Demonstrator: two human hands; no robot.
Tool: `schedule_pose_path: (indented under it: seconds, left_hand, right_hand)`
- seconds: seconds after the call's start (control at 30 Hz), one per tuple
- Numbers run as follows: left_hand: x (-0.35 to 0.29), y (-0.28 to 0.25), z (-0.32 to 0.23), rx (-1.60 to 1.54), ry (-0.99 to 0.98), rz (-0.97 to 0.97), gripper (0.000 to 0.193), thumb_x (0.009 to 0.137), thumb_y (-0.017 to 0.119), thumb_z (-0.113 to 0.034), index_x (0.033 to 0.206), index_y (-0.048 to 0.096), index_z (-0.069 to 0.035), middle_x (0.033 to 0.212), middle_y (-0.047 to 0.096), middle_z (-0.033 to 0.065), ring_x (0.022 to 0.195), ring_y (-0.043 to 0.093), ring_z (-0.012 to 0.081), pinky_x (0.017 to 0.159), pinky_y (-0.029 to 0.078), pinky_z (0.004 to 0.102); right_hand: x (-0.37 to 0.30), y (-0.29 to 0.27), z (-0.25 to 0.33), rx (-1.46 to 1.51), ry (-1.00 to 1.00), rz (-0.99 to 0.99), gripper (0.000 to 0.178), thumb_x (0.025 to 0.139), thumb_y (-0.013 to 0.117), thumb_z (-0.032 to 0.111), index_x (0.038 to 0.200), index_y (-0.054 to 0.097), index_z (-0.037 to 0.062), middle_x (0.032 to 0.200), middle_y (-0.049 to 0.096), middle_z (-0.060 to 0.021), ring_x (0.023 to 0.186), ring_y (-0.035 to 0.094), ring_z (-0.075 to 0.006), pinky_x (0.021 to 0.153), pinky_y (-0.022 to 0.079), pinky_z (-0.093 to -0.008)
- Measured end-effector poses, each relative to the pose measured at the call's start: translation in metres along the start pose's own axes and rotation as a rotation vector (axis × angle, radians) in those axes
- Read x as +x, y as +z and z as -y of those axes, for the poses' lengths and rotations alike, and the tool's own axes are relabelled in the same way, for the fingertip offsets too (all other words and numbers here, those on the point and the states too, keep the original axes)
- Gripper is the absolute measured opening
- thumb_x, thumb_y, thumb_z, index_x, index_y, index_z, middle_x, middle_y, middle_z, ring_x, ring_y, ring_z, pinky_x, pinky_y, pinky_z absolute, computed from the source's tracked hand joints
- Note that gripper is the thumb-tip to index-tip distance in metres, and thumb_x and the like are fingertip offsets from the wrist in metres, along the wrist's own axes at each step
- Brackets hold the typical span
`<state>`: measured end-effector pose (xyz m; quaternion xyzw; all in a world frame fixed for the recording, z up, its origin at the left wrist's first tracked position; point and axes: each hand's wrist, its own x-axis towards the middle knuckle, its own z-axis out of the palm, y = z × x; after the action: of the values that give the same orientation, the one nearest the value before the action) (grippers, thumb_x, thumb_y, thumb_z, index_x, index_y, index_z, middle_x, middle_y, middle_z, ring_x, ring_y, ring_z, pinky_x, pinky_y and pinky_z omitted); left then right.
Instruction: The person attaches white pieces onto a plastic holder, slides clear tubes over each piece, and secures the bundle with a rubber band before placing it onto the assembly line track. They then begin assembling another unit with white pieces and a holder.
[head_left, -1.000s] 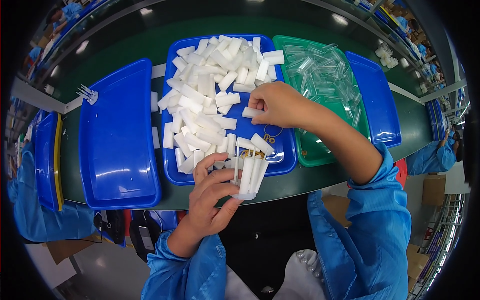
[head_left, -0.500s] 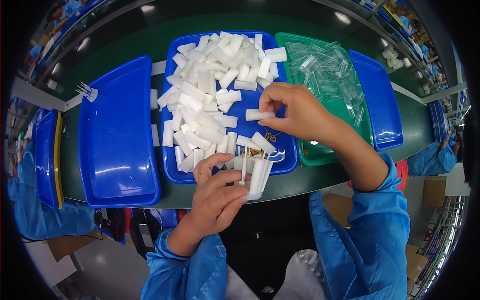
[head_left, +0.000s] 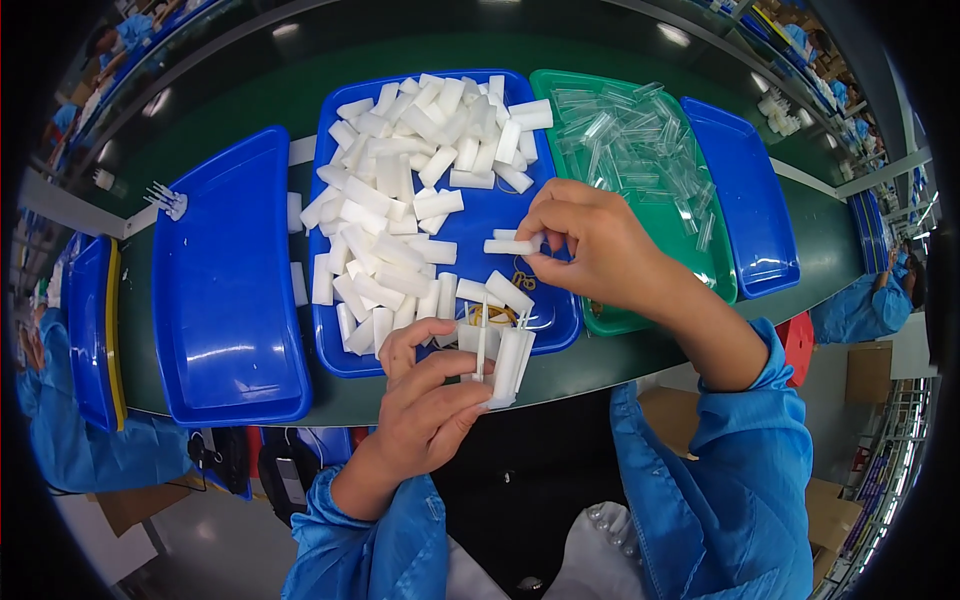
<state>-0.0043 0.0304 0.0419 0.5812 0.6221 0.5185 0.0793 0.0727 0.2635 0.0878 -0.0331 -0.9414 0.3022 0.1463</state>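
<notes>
**White piece (head_left: 508, 247) shows as 2 strips at the right hand's (head_left: 597, 245) fingertips**

Half a second ago the piece reads as a single bar; now a second strip (head_left: 507, 235) lies parallel just behind it. Whether this is 1 piece parted along its length or 2 pieces together, I cannot tell. For the work in hand, it suggests the piece is being sorted out at the fingertips, well apart from the holder (head_left: 503, 402).

The piece sits over the blue tray (head_left: 480, 217), to the right of the pile of white pieces (head_left: 372, 222). Its long axis runs left to right, nearly level, with the free end pointing left and the other end inside the grip.

The right hand is nearly closed, thumb and forefinger pinching the piece. The left hand (head_left: 425, 400) is partly curled, fingers and thumb around the left side of the holder. The holder's slim prongs (head_left: 481, 345) point up and away from the person; white sleeves (head_left: 513, 358) stand beside them, leaning slightly right. Yellow bands (head_left: 523, 281) lie in the tray below the right hand.
</notes>
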Motion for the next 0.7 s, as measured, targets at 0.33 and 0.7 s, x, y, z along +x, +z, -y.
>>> schedule_pose_path:
  seconds: [0.33, 0.7]
  left_hand:
    - [-0.001, 0.001, 0.001, 0.000, 0.013, 0.008, 0.018, 0.069, 0.067, -0.009, 0.086, 0.064, -0.010, 0.096, 0.061, 0.0043, 0.105, 0.047, 0.0340, 0.087, 0.028, 0.0420]
    - [-0.003, -0.002, 0.002, 0.014, 0.014, 0.012, 0.018, 0.069, 0.067, -0.010, 0.086, 0.064, -0.010, 0.097, 0.061, 0.0037, 0.106, 0.047, 0.0336, 0.089, 0.027, 0.0417]
  right_hand:
    - [0.001, 0.016, -0.015, -0.366, -0.125, 0.096, 0.020, 0.066, 0.072, 0.006, 0.083, 0.062, 0.0046, 0.084, 0.057, -0.0063, 0.069, 0.061, -0.0219, 0.056, 0.049, -0.0310]
    - [0.023, 0.002, -0.017, -0.131, -0.027, 0.116, 0.012, 0.072, 0.067, 0.004, 0.083, 0.063, 0.0037, 0.080, 0.060, -0.0098, 0.066, 0.059, -0.0211, 0.058, 0.048, -0.0306]
